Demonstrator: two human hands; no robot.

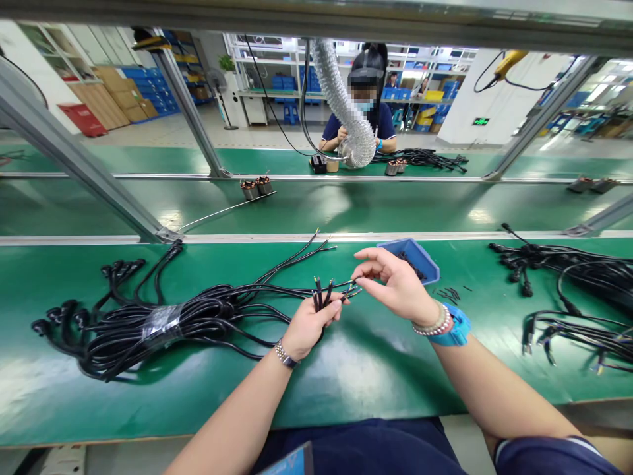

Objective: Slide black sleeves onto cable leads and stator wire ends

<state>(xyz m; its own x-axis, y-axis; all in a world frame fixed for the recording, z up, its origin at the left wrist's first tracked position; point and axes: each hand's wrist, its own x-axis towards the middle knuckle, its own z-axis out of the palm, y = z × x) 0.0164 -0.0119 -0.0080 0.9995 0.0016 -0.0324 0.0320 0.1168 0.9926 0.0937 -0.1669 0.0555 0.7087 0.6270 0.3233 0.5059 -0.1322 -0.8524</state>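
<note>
My left hand is closed around the ends of several black cables; their stripped tips with thin coloured wires stick out past the thumb and fingers. Just right of it, my right hand pinches a small, thin black tube between thumb and forefinger, close to the wire tips. Whether the tube touches a wire is too small to tell. The cables run left into a coiled bundle wrapped with clear tape, with black connectors at its far left end.
Behind my right hand stands a blue bin of small black pieces, with loose black tubes beside it. More black cables lie at right. A metal frame post slants on the left. Across the bench, a co-worker sits behind a silver duct.
</note>
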